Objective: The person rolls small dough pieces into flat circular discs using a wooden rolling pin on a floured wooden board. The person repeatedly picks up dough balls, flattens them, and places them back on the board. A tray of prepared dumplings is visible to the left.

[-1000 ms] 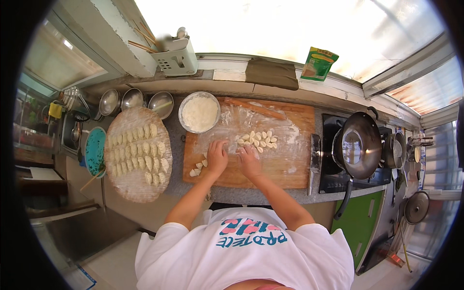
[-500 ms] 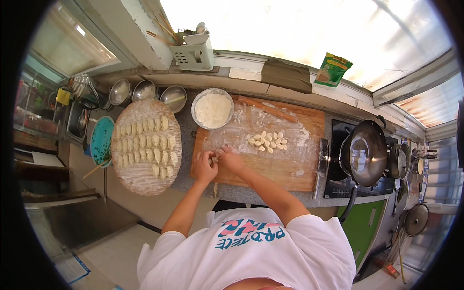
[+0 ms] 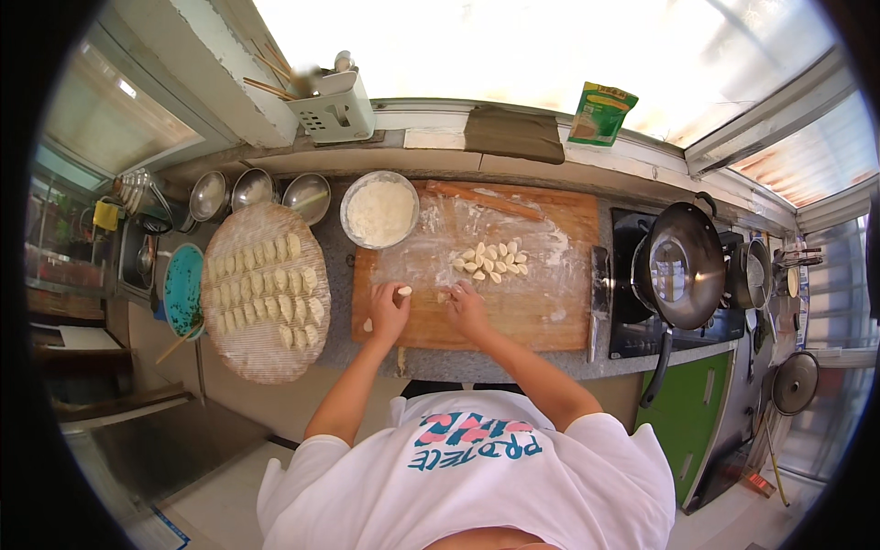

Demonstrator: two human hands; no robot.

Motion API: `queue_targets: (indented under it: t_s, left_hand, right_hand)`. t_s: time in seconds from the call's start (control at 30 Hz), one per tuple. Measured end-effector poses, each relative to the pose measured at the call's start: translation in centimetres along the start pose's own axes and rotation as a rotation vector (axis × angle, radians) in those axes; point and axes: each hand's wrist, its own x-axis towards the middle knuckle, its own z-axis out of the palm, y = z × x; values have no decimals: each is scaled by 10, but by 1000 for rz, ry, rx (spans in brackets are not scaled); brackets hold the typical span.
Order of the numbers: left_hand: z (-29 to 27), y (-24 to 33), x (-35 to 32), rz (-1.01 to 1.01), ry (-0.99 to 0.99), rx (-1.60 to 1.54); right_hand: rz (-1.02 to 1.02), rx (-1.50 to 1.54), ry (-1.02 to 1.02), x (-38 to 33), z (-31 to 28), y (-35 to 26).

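Observation:
My left hand (image 3: 389, 313) pinches a small white dough piece (image 3: 404, 291) just above the wooden cutting board (image 3: 550, 316). My right hand (image 3: 468, 309) lies beside it on the floured board, its curled fingertips touching a pale bit of dough (image 3: 446, 295). Its grip is hidden from view. A pile of cut dough pieces (image 3: 493, 261) lies a little beyond both hands. One loose piece (image 3: 368, 324) sits at the board's near left edge. A round tray (image 3: 240, 353) on my left holds rows of folded dumplings.
A bowl of flour (image 3: 379, 211) and a rolling pin (image 3: 481, 200) sit at the board's far side. A cleaver (image 3: 599, 298), a dark wok (image 3: 683, 266) and a stove are on the right. Further left are a teal plate (image 3: 183, 289) and metal bowls (image 3: 257, 188).
My hands came back from the dough pile to the board's near left part, met there, then drew slightly apart. The left hand now holds a dough piece. The view shifted.

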Motion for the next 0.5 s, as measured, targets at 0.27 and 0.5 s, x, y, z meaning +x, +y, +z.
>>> queue_targets:
  t_s: [0.27,0.5]
  left_hand:
    - [62,41,22,-69,-58,-302]
    - [93,34,23,-81,-94,-292]
  right_hand:
    - [240,68,308,-31,-59,44]
    - [337,-33,361,-23,-74,58]
